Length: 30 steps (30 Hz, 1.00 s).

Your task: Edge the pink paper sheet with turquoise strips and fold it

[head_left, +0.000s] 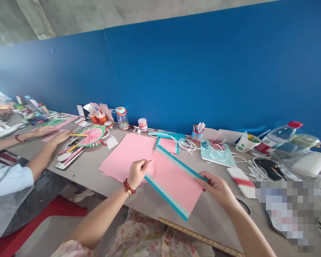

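Note:
A pink sheet of paper with teal and grey strips along two edges (173,180) is held just above the grey table (88,171). My left hand (137,172), with a red bead bracelet on its wrist, pinches the sheet's left edge. My right hand (216,187) grips the sheet's right corner by the teal strip. Under and behind the held sheet lies a larger plain pink sheet (127,155).
A co-worker sits at the left, hands (57,137) near a pink folded paper fan (92,136). Along the blue wall stand cups of pens (197,134), a bead jar (122,118), tape rolls (142,125), a water bottle (278,137), white cords (246,166) and a red chair (42,217).

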{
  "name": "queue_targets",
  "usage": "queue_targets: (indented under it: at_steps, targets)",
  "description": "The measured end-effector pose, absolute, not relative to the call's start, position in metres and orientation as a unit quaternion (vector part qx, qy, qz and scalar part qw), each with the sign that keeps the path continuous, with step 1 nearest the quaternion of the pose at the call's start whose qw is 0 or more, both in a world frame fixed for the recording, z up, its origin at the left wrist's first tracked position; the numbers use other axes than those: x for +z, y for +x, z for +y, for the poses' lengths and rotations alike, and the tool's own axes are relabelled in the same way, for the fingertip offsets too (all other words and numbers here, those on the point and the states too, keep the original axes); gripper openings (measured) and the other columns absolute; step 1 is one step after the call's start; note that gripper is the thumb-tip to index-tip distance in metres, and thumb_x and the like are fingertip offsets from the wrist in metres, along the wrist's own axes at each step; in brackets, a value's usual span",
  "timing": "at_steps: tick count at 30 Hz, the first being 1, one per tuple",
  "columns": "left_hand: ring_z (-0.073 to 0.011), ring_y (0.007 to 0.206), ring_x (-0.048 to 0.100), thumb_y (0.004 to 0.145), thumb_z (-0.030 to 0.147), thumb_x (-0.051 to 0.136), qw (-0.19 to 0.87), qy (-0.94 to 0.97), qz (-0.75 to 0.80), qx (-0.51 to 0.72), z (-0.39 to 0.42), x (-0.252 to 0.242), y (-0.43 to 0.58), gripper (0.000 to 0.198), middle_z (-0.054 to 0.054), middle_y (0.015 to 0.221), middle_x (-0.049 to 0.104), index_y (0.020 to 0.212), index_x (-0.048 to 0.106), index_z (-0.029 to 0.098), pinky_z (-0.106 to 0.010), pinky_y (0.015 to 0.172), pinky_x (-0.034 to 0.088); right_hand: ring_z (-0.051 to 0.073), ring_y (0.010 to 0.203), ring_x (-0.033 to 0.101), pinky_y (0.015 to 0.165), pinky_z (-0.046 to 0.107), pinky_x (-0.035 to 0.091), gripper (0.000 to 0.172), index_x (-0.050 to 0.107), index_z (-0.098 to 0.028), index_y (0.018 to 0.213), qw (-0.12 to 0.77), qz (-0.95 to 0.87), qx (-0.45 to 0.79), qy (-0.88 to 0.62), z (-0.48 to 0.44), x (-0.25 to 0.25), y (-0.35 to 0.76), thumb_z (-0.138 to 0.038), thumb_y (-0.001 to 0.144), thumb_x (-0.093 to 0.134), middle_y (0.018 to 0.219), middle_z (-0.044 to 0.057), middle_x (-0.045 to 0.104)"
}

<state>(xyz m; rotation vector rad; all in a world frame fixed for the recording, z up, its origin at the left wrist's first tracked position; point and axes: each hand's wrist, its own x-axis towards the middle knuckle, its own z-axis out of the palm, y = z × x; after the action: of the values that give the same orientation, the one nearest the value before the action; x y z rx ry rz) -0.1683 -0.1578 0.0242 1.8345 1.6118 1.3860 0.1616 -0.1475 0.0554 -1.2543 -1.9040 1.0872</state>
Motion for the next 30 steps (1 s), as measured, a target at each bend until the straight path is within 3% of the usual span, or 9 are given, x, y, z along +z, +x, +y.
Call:
queue_targets:
  at_steps: [7, 15, 20, 26, 30]
  targets:
    - [-0.0087, 0.049, 0.021, 0.096, 0.047, 0.046, 0.164, 0.644, 0.577, 0.474, -0.151, 0.021, -0.167, 0.052, 0.007, 0.053, 0.018, 0.057, 0.025, 0.02, -0.026, 0.049, 0.018, 0.013, 0.06, 0.046, 0.059, 0.024, 0.039, 0.039, 0.062, -0.019, 0.074, 0.347, -0.662, 0.45, -0.488, -0.145, 0.051, 0.156, -0.057, 0.084, 0.061, 0.062, -0.003, 0.049]
    - [-0.0091, 0.051, 0.022, 0.096, 0.049, 0.043, 0.18, 0.628, 0.594, 0.469, -0.146, 0.014, -0.168, 0.051, 0.006, 0.055, 0.019, 0.058, 0.026, 0.021, -0.025, 0.05, 0.02, 0.014, 0.063, 0.048, 0.059, 0.024, 0.04, 0.043, 0.065, -0.018, 0.083, 0.423, -0.578, 0.476, -0.51, -0.139, 0.036, 0.154, -0.061, 0.077, 0.069, 0.068, -0.001, 0.054]
    - [-0.0092, 0.052, 0.021, 0.092, 0.05, 0.05, 0.207, 0.613, 0.598, 0.473, -0.146, 0.012, -0.171, 0.05, 0.007, 0.054, 0.018, 0.057, 0.029, 0.021, -0.026, 0.051, 0.018, 0.014, 0.06, 0.048, 0.057, 0.025, 0.039, 0.047, 0.063, -0.018, 0.078, 0.421, -0.568, 0.486, -0.513, -0.141, 0.035, 0.152, -0.064, 0.074, 0.07, 0.064, -0.001, 0.053]
    - [-0.0102, 0.054, 0.029, 0.096, 0.052, 0.039, 0.288, 0.615, 0.575, 0.456, -0.14, 0.016, -0.181, 0.047, 0.006, 0.057, 0.025, 0.061, 0.034, 0.021, -0.023, 0.052, 0.026, 0.014, 0.064, 0.051, 0.06, 0.025, 0.042, 0.043, 0.063, -0.018, 0.084, 0.425, -0.543, 0.522, -0.502, -0.137, 0.028, 0.152, -0.059, 0.077, 0.071, 0.067, -0.001, 0.056]
    - [-0.0095, 0.055, 0.035, 0.089, 0.052, 0.054, 0.345, 0.634, 0.547, 0.424, -0.139, 0.021, -0.186, 0.042, 0.006, 0.06, 0.033, 0.065, 0.042, 0.019, -0.021, 0.054, 0.032, 0.015, 0.066, 0.053, 0.061, 0.027, 0.046, 0.043, 0.063, -0.018, 0.084, 0.433, -0.52, 0.534, -0.506, -0.137, 0.026, 0.154, -0.06, 0.076, 0.072, 0.069, 0.0, 0.058]
